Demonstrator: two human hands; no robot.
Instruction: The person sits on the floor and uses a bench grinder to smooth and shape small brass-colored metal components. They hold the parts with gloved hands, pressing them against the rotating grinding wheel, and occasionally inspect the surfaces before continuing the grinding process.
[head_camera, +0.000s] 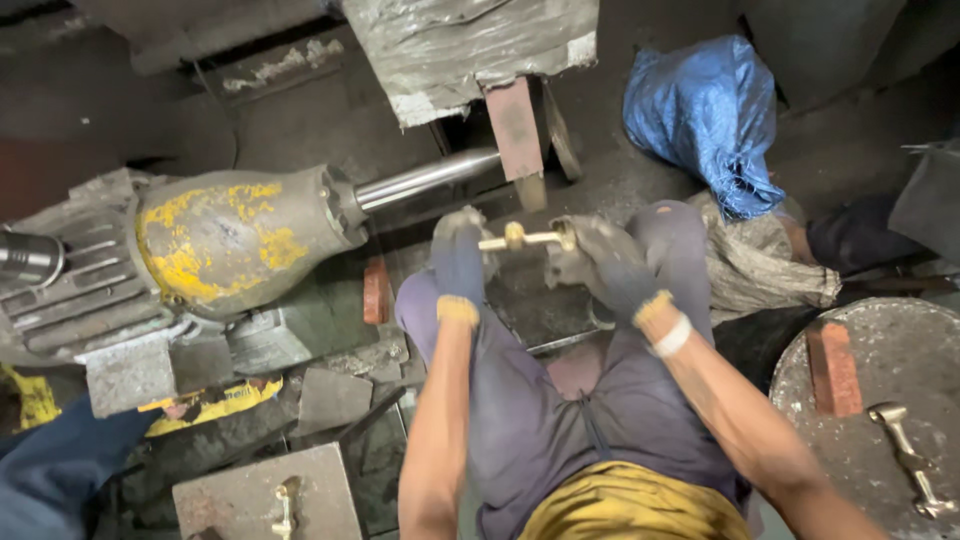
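Both gloved hands, left (458, 255) and right (600, 262), keep a tight grip on the ends of a brass fitting (522, 238), held level above the knees, near the polishing motor's shaft (425, 180).

Both hands gloved: left hand (459, 262) and right hand (600, 262) in dark grey, grimy knit gloves with yellow-orange cuff bands. Right wrist adds a white band just below the cuff, on the forearm side. Forearms bare, no sleeves showing. Trousers (560, 420) dull purple-grey, creased, dusty at the knees. Mustard-yellow shirt hem (630, 505) sits right below the trousers' waist, toward the camera.
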